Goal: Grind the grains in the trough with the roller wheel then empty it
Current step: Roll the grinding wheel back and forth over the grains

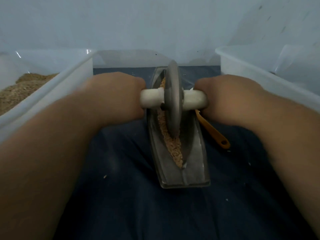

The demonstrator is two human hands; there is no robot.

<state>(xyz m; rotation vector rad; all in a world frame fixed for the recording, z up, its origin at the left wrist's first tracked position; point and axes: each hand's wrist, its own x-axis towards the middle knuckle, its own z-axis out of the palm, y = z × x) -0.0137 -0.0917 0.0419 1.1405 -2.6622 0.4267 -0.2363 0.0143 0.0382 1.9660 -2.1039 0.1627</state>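
Left grip (119,94): curled round the wheel's white handle (151,99).
Right grip (226,96): clasped the handle's other end.
Roller wheel (173,94): looked heavy and rigid, best held by both handle ends.
Grains (174,146): lay loose in the trough (173,175).

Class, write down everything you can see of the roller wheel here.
The roller wheel is a thin, dull grey disc, metal by its look, standing on edge along the trough. A white handle runs through its centre; the left hand grips one end, the right hand the other. Its lower rim rests among the tan grains.
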